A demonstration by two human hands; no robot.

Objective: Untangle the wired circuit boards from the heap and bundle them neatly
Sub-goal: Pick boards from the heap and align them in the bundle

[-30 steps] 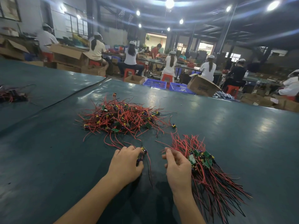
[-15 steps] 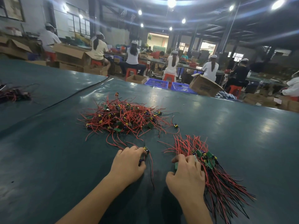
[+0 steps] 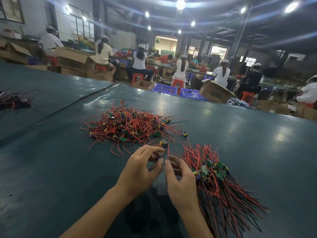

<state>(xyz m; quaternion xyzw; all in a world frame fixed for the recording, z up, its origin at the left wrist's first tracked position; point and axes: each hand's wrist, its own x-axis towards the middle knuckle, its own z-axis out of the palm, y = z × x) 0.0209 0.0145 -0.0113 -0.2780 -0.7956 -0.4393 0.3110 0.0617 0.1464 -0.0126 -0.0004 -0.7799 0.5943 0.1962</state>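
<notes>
Where my hands meet: low over the table [image 3: 51, 177], on my side of the heap [image 3: 130, 127], thumb tips almost touching.
Left hand [image 3: 142, 169]: fingers curled; thumb and fingertips pinch a small purple part [image 3: 158, 158]. Dark leads hang under the palm.
Right hand [image 3: 181, 181]: fingers loosely curled; thumb and forefinger closed on a red wire [image 3: 168, 152]. The grip is slightly blurred.
Wired board [image 3: 163, 144]: yellow capacitor on top, raised just beyond my left fingertips. The red wire runs down from it to my right hand.
Heap: tangled red and black wires with green boards, lying on the table beyond both hands.
Sorted pile [image 3: 212, 170]: just right of my right hand. Boards gathered at the middle, wires fanned away from them to the far side and toward the near right.
Stray board [image 3: 185, 134]: lies between heap and sorted pile.
Second tangle [image 3: 13, 102]: far left on the table, well apart from the rest.
Background: people in caps seated at benches; cardboard box [image 3: 215, 92] and blue crates [image 3: 164, 89] past the far table edge.
</notes>
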